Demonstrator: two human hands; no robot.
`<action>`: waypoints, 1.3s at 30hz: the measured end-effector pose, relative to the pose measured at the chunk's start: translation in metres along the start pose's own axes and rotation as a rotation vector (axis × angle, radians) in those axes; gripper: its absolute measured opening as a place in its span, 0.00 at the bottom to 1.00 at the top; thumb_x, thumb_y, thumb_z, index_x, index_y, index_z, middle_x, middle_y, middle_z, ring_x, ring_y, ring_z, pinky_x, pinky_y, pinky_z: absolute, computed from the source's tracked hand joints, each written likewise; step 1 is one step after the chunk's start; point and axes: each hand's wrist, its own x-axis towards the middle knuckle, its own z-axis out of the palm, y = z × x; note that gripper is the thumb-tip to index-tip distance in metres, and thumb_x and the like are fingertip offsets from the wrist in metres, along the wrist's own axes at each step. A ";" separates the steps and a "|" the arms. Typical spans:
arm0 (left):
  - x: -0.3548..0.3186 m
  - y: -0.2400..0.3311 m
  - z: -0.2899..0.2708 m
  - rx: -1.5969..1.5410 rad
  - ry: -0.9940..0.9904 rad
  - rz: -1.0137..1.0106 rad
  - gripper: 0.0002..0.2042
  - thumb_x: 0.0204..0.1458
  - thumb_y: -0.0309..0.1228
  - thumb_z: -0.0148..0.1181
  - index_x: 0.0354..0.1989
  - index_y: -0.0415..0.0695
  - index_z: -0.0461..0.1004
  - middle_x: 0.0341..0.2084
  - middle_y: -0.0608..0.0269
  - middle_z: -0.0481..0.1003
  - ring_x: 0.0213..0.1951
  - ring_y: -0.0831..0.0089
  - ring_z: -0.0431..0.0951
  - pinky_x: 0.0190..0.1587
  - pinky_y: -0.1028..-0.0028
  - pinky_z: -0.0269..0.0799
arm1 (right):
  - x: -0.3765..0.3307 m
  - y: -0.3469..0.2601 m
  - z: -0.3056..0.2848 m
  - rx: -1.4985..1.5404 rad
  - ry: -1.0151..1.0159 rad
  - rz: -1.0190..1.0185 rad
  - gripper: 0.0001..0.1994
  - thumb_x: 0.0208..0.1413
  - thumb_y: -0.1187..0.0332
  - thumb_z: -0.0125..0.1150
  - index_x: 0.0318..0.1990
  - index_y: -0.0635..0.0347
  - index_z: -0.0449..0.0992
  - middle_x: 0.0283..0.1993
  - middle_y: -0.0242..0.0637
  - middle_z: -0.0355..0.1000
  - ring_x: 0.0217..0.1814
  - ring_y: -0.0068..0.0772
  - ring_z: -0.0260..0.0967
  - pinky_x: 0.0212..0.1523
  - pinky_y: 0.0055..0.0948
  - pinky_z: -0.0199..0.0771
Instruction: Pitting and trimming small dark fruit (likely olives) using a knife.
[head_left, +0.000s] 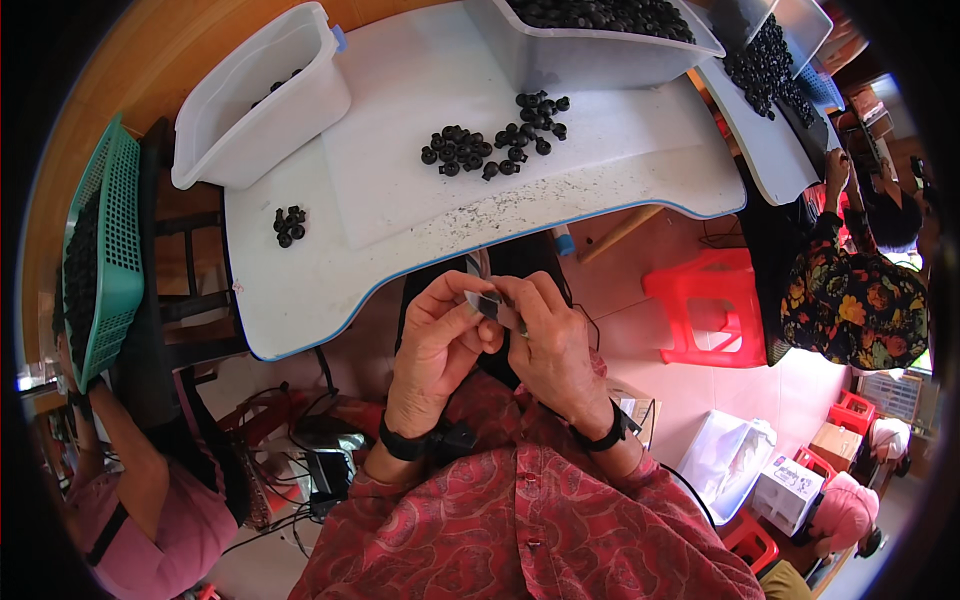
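My left hand and my right hand meet in front of my chest, just off the table's near edge. Both are closed, thumbs and fingertips pinching. Between them shows a small black piece with pale grey flat edges, partly covered by my fingers. Whether it is one thing or two, I cannot tell. Beyond my hands on the white table lie a loose heap of small black knob-like parts, more of them to its right, and a little cluster at the left.
A pale plastic bin with a few black parts stands back left. A grey bin full of them stands at the back. People sit at the left and right. A green basket, red stool and cables are nearby.
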 end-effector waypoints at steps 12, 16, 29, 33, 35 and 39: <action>-0.002 -0.002 -0.003 -0.035 -0.009 0.006 0.08 0.55 0.22 0.53 0.43 0.35 0.70 0.28 0.59 0.75 0.28 0.75 0.76 0.30 0.74 0.74 | -0.001 0.000 0.005 -0.155 0.004 -0.049 0.19 0.43 0.80 0.55 0.47 0.60 0.70 0.35 0.41 0.65 0.27 0.46 0.72 0.24 0.39 0.73; -0.002 -0.003 -0.008 -0.048 -0.030 -0.012 0.09 0.55 0.23 0.54 0.43 0.35 0.70 0.27 0.60 0.75 0.28 0.75 0.76 0.30 0.74 0.75 | -0.001 -0.001 0.004 -0.163 0.003 -0.050 0.18 0.43 0.79 0.56 0.46 0.61 0.71 0.35 0.41 0.65 0.27 0.45 0.72 0.24 0.38 0.73; -0.002 -0.009 -0.015 -0.223 -0.133 -0.073 0.13 0.55 0.26 0.56 0.47 0.35 0.69 0.33 0.58 0.73 0.31 0.75 0.73 0.32 0.74 0.70 | -0.002 -0.001 0.003 -0.225 0.038 -0.065 0.17 0.46 0.76 0.58 0.46 0.59 0.72 0.34 0.39 0.65 0.27 0.44 0.72 0.23 0.37 0.72; -0.002 -0.010 -0.013 -0.248 -0.100 -0.086 0.13 0.55 0.27 0.56 0.47 0.35 0.68 0.34 0.59 0.73 0.31 0.75 0.72 0.32 0.74 0.69 | -0.002 0.000 0.002 -0.238 0.044 -0.092 0.17 0.46 0.76 0.58 0.46 0.61 0.72 0.34 0.40 0.64 0.27 0.42 0.72 0.22 0.35 0.71; -0.002 -0.010 -0.013 -0.244 -0.112 -0.091 0.14 0.55 0.27 0.56 0.47 0.34 0.68 0.35 0.60 0.73 0.30 0.76 0.72 0.32 0.74 0.69 | -0.002 0.000 0.003 -0.270 0.054 -0.127 0.17 0.45 0.76 0.59 0.47 0.62 0.72 0.34 0.40 0.64 0.26 0.40 0.72 0.22 0.34 0.71; -0.003 -0.010 -0.014 -0.240 -0.098 -0.101 0.13 0.55 0.27 0.55 0.47 0.34 0.68 0.34 0.61 0.73 0.29 0.78 0.71 0.32 0.75 0.68 | -0.003 0.001 0.004 -0.281 0.044 -0.123 0.17 0.45 0.76 0.59 0.47 0.62 0.73 0.34 0.39 0.64 0.26 0.39 0.72 0.22 0.34 0.71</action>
